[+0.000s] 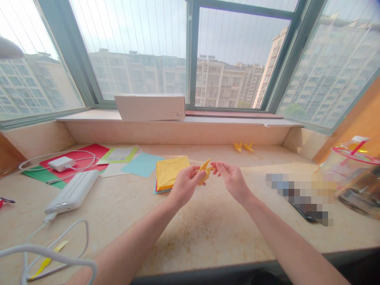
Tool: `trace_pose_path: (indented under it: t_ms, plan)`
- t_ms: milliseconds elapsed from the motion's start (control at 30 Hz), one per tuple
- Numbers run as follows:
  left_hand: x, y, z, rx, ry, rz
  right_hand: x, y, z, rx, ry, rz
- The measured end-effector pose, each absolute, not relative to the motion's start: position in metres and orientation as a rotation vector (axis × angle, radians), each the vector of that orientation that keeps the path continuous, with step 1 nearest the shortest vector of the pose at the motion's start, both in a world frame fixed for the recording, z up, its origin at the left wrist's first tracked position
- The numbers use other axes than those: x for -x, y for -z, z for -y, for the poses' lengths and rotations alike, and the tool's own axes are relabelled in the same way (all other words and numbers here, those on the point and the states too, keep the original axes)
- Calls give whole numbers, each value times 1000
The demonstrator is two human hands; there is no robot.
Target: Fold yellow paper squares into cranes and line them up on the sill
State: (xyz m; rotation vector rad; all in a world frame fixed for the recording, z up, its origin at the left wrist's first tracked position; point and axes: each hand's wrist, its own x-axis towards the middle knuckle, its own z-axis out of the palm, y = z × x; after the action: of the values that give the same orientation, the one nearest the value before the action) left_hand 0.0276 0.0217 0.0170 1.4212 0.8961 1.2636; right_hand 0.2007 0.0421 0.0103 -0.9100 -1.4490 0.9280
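Note:
Between my hands is a yellow origami crane [204, 173], held above the countertop with one pointed part sticking up. My left hand [189, 180] pinches its body between thumb and fingers. The fingertips of my right hand [230, 176] are closed on the thin tip at its right side. Just behind my left hand lies a stack of yellow paper [170, 170], with other coloured sheets showing beneath it. Two finished-looking yellow paper cranes [243, 147] stand at the back of the counter, right of centre.
Coloured sheets, among them a light blue one [142, 164], lie at the left back. A white power bank [73, 192], a charger [61, 163] and looping cables occupy the left. On the right are a pixelated phone [305, 204] and a clear cup [338, 166]. A white box [150, 107] sits on the sill.

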Motion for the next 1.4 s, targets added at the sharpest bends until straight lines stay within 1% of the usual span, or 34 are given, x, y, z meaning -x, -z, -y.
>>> trace_pose_path:
  t_ms: [67,233,367,567,733,1100,1400]
  plan:
    - [-27,-18,-22,-1395,-1293,-925,-200,-11,-43,903,-957,1466]
    - [-28,-11,-22,-1452,-1347,-969,-197,-8,-42,800,-1171,1563]
    - [-31,-5,-21,-1528,-1366,-1018,-196,-5,-43,841,-1132,1497]
    - [-32,-7,-20,-1543,-1194,-975,-195,-7,-43,820,-1089,1387]
    - [-31,-5,-22,-1534,-1213,-946,-193,-7,-40,751,-1205,1490]
    - [-34,-7,-18,-1512,-1184,-995,-190,-5,-43,872,-1091,1309]
    - [-32,-9,-16,-1609,-1245,-1054,-191,-6,-44,889,-1035,1431]
